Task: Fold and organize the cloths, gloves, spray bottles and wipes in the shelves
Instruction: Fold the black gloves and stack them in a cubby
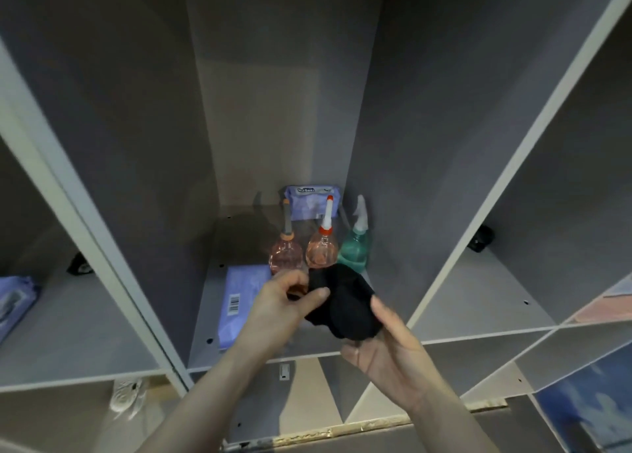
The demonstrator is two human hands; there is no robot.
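Both hands hold a black cloth [342,307] over the middle shelf [205,322]: the left hand [284,307] pinches its edge, the right hand [386,343] cups it below, near three spray bottles [319,247]

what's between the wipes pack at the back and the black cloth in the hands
In the head view, the spray bottles: the orange-capped one stands directly between the back wipes pack and the black cloth.

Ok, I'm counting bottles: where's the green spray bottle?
In the head view, the green spray bottle stands rightmost of three in the middle compartment, against its right wall, beside the orange-capped pink bottle.
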